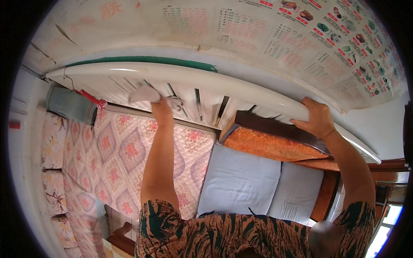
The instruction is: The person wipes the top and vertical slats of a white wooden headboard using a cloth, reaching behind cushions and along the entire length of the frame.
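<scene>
My left hand [162,112] is closed on a pale cloth [144,94], which lies against the slats of a long white slatted headboard [176,74]. The cloth is slightly blurred. A thin looped cord [175,102] hangs at the slats just right of that hand. Further right, my right hand [316,119] grips the headboard's thick curved top rail, fingers over the top and thumb on the near side.
A floral quilted mattress [124,150] lies below the headboard. Grey-blue cushions [241,176] and an orange-upholstered seat with a dark wooden frame [275,144] stand right. A grey container [71,105] and red-handled object [89,97] sit far left. Printed posters [241,32] cover the wall.
</scene>
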Tool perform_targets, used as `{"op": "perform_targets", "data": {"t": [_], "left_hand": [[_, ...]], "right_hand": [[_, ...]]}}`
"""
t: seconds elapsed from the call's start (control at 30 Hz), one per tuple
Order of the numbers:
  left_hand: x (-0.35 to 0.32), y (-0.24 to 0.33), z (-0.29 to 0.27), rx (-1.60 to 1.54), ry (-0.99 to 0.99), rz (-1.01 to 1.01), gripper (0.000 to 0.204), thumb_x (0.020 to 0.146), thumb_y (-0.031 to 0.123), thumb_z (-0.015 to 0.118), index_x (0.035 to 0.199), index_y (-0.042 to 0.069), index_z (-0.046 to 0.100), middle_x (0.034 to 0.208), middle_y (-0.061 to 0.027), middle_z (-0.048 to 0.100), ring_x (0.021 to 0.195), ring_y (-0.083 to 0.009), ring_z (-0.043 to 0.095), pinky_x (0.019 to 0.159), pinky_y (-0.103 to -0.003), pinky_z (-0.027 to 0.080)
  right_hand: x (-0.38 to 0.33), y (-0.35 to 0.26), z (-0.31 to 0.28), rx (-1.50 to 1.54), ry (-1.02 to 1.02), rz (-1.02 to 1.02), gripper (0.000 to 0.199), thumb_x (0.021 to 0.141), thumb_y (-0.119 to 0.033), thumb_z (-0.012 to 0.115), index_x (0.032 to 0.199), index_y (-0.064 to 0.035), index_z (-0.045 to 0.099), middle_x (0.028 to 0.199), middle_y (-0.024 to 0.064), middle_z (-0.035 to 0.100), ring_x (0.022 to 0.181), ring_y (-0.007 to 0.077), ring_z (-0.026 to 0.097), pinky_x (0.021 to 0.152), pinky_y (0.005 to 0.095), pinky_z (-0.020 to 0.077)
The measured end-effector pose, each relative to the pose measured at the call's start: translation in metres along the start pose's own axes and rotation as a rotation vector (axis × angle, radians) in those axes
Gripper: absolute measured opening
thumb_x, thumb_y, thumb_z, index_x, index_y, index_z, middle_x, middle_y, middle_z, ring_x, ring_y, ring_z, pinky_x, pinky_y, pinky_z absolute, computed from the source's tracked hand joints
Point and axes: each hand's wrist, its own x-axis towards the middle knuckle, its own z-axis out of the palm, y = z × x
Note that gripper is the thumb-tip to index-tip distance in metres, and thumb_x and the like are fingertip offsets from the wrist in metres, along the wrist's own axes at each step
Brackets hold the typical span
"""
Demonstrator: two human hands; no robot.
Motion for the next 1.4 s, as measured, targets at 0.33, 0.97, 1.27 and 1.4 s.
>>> {"op": "perform_targets", "data": {"t": [0.33,0.97,1.27,1.4], "left_hand": [[-0.066,0.073,0.016,-0.336,-0.085,-0.304,0.042,0.089,0.009,0.059,0.127,0.014,0.041,0.126,-0.005,0.05,0.113,-0.0176,0.052,0.089,-0.041,0.048],[-0.158,0.085,0.079,-0.504,-0.179,-0.211,0.051,0.088,-0.001,0.051,0.136,0.004,0.032,0.132,-0.0102,0.047,0.117,-0.0214,0.049,0.102,-0.032,0.038],[-0.143,0.032,0.067,0.307,-0.254,0.467,0.042,0.087,0.004,0.055,0.126,-0.005,0.044,0.121,-0.0227,0.051,0.11,-0.0373,0.05,0.102,-0.04,0.037],[-0.15,-0.002,0.056,0.555,-0.308,0.786,0.045,0.083,0.01,0.062,0.124,-0.005,0.049,0.12,-0.0266,0.051,0.108,-0.0469,0.049,0.098,-0.048,0.041]], "right_hand": [[-0.001,0.003,0.002,-0.011,-0.001,-0.025,0.054,0.068,-0.048,0.078,0.093,-0.0047,0.059,0.078,0.0168,0.065,0.073,0.0359,0.065,0.067,0.0424,0.053],[-0.003,0.0,-0.001,-0.002,-0.006,-0.016,0.054,0.07,-0.047,0.076,0.098,-0.0048,0.058,0.081,0.0148,0.066,0.078,0.0338,0.066,0.07,0.0422,0.0528],[-0.001,0.0,-0.001,-0.002,-0.028,0.007,0.053,0.07,-0.046,0.076,0.099,-0.0052,0.058,0.084,0.0139,0.067,0.079,0.033,0.066,0.071,0.0415,0.053],[0.002,-0.004,-0.003,0.0,-0.067,0.048,0.053,0.069,-0.046,0.077,0.098,-0.0057,0.058,0.084,0.0146,0.067,0.079,0.034,0.066,0.071,0.0421,0.0528]]}}
